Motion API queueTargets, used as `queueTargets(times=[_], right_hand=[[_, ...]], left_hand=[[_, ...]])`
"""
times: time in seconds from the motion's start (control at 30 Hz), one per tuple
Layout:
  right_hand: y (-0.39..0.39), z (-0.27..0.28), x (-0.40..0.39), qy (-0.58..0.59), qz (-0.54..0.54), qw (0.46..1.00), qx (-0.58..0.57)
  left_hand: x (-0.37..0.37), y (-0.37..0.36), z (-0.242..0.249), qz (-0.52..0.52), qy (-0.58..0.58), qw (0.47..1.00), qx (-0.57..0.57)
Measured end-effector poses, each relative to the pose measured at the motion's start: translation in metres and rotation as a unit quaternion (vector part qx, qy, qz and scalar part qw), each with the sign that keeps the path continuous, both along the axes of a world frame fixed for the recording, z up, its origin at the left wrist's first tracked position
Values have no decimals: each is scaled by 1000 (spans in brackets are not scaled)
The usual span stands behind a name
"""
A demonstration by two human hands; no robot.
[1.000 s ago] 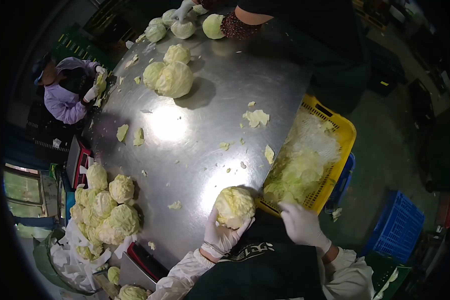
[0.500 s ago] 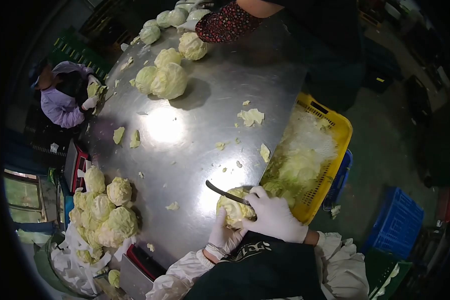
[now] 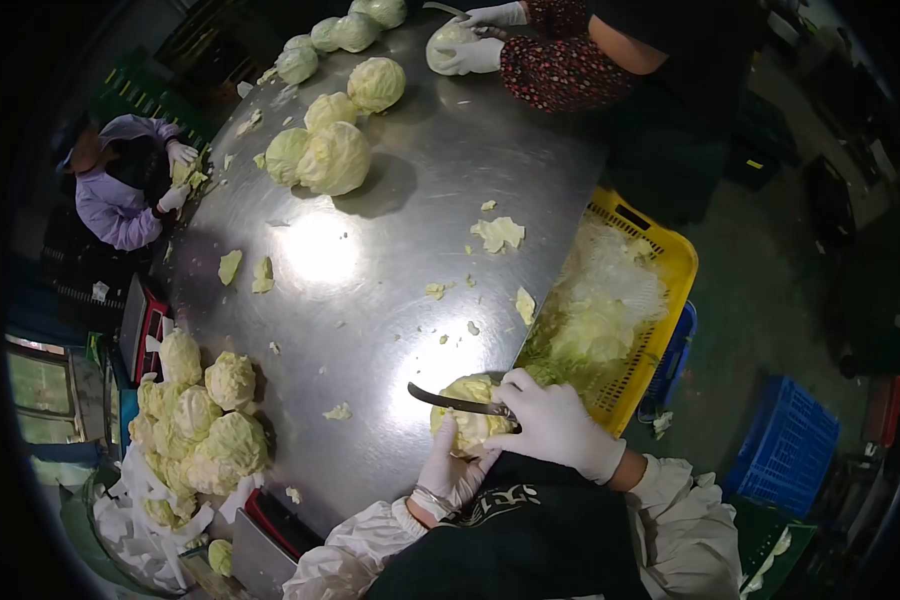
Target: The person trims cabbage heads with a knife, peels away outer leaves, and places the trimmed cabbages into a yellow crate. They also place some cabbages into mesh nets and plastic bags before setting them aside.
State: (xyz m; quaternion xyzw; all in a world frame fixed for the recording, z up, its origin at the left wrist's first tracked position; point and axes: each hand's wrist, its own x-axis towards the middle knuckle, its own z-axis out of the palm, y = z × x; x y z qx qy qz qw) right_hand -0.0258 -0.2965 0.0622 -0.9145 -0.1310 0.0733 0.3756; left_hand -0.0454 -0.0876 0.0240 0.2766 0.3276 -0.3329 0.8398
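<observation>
Both my hands are in white gloves, close to the table's near edge. My left hand grips a cabbage from its lower left side, thumb against the front. A curved dark knife is in my closed right hand; its blade lies across the cabbage, the tip pointing left past it. The knife's handle is mostly hidden by my fingers. Cabbage leaf scraps lie on the metal table beyond my hands.
At my right stands a yellow crate with leaves and plastic film, a blue crate farther right. Cabbages are heaped at left beside a scale. More cabbages sit farther off. Two co-workers handle cabbages at the far edge and left.
The co-worker opposite has moved right, and both gloved hands now show on a cabbage with a knife. My hands keep hold of the cabbage and knife, the blade slightly shifted.
</observation>
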Motion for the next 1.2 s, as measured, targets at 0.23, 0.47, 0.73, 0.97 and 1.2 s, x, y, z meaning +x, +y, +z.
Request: queueTargets(times=[0.23, 0.47, 0.73, 0.97, 1.2], right_hand=[[17, -14, -9, -92, -7, 990, -110], [-44, -48, 18, 85, -269, 950, 133], [-13, -6, -5, 100, -81, 987, 99], [10, -40, 4, 43, -56, 981, 179], [6, -48, -11, 92, -238, 897, 360]], left_hand=[[-1, 2, -4, -13, 1, 1000, 4], [10, 20, 6, -69, -2, 997, 21], [6, 31, 6, -81, -32, 996, 32], [8, 23, 37, -226, -558, 499, 623], [26, 15, 29, -318, -579, 434, 614]])
